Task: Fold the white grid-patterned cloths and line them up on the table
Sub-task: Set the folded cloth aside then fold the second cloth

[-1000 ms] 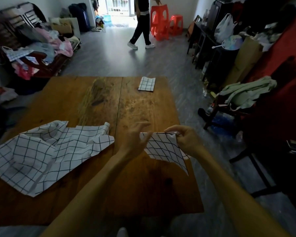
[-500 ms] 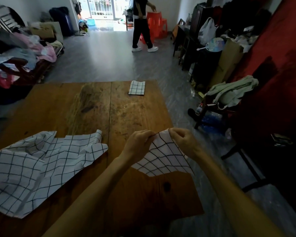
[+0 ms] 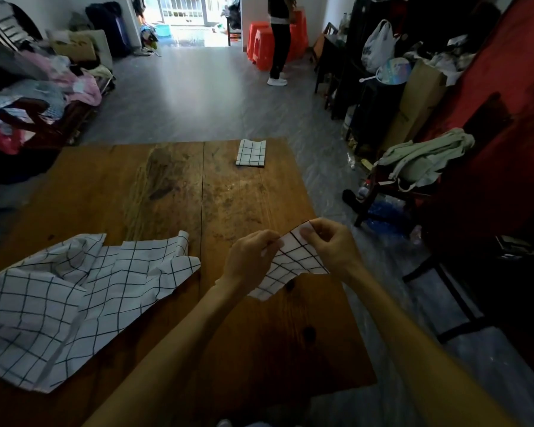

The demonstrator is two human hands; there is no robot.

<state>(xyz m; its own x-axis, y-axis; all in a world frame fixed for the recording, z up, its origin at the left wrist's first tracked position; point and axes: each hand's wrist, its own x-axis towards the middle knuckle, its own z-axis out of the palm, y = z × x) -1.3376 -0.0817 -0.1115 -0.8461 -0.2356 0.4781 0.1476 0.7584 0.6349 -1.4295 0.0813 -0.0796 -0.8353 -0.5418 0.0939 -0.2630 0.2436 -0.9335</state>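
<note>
My left hand [image 3: 248, 257] and my right hand [image 3: 332, 243] both pinch the top edge of a small white grid-patterned cloth [image 3: 290, 263], held just above the right side of the wooden table [image 3: 173, 192]. Its lower corner hangs down toward the tabletop. A folded grid cloth [image 3: 251, 153] lies flat near the table's far right edge. A loose pile of unfolded grid cloths [image 3: 74, 297] sprawls over the near left of the table.
A person [image 3: 279, 41] stands at the far end of the room beside orange plastic stools [image 3: 259, 44]. Clothes are heaped on a bench [image 3: 37, 97] at left. A chair with a green garment [image 3: 423, 158] stands close to the table's right side.
My hands have come closer together on the cloth's top edge, and the cloth has gone from hanging stretched between them to a narrower drape. The person in the back has walked right, toward the stools.
</note>
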